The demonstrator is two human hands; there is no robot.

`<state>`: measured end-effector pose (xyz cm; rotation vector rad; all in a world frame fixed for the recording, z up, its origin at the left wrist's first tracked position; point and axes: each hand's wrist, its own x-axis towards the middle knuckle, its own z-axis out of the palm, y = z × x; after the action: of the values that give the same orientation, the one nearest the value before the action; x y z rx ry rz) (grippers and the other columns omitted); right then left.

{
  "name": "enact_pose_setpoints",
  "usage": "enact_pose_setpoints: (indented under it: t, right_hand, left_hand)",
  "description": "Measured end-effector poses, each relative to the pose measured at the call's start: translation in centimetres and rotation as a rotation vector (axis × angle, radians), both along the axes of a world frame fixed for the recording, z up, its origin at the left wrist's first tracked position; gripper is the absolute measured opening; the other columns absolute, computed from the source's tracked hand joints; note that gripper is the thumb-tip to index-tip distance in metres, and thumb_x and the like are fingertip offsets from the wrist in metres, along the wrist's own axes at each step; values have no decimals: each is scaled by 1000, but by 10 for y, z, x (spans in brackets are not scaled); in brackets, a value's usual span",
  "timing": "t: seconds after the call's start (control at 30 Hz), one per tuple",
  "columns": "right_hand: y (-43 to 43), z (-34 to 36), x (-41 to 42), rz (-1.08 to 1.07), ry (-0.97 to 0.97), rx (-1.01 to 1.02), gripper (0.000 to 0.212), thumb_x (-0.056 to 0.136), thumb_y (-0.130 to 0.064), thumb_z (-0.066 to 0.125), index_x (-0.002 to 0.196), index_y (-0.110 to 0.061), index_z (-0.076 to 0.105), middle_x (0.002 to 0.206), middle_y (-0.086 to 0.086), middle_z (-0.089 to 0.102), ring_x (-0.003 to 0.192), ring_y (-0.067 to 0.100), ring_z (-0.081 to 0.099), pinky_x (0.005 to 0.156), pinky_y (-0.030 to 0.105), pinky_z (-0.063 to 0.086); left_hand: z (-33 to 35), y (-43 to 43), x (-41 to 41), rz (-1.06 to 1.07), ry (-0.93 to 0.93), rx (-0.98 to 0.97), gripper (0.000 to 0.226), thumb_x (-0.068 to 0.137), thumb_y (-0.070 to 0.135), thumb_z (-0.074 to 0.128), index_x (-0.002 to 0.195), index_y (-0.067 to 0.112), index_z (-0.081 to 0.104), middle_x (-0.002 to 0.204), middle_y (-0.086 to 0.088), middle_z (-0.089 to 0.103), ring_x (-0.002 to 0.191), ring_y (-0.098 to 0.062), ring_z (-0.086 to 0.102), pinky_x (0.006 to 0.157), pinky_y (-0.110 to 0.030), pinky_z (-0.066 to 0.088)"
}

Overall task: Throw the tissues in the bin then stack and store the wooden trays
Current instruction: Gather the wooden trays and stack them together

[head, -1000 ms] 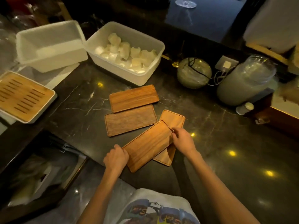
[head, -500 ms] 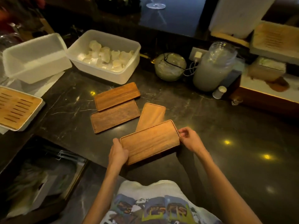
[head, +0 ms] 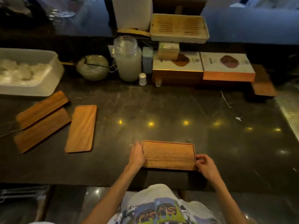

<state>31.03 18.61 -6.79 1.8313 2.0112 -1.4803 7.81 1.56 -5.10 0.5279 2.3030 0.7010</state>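
Observation:
I hold one rectangular wooden tray [head: 169, 155] flat and rim-up just above the near part of the dark marble counter [head: 161, 110]. My left hand [head: 137, 155] grips its left short end and my right hand [head: 204, 164] pinches its right short end. Three more wooden trays lie at the left: one lengthwise [head: 81, 128] and two side by side at a slant, the farther one [head: 42, 109] and the nearer one [head: 42, 129]. No bin is in view.
A white tub [head: 32, 88] of crumpled tissues stands at the far left. Along the back sit a round glass bowl [head: 93, 67], a plastic jar [head: 128, 59], a small white bottle [head: 142, 78], stacked boxes [head: 202, 68] and a slatted tea tray [head: 178, 28].
Both hands lifted the tray off the lengthwise one and carried it to the right, turning it square to the counter edge. My view swung right, so the tub and other trays now sit far left.

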Motion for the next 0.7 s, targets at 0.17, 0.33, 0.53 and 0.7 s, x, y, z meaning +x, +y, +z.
enact_pose_setpoints:
  t: [0.17,0.33,0.53,0.7]
  right_hand:
    - [10,-8,35,-2,2,37,27,90,-7,56,116,-11,59,84,5,65,85,28,66,82,47,54]
    - [16,-8,36,73,7,88,26,91,-9,54,116,-12,58,80,2,62,78,24,62,68,35,48]
    - [18,-13,37,146,-23,140,26,91,-9,55,116,-11,57,76,-9,58,74,13,58,65,29,44]
    - [13,-7,36,285,-127,288,35,90,-17,59,124,-17,51,109,3,58,103,26,60,75,35,47]
  left_hand:
    - [-9,22,34,-7,43,-32,13,94,11,52,102,14,42,116,-12,55,94,-15,49,77,-28,42]
    - [-16,23,46,11,92,-73,20,92,8,54,109,9,45,119,-13,51,108,-27,54,92,-43,51]
    - [-21,24,52,70,119,-104,31,86,6,63,112,8,47,125,-15,43,114,-30,49,97,-44,49]
    - [-20,23,58,39,201,-107,40,87,14,61,122,10,43,127,-16,45,117,-31,44,95,-42,45]
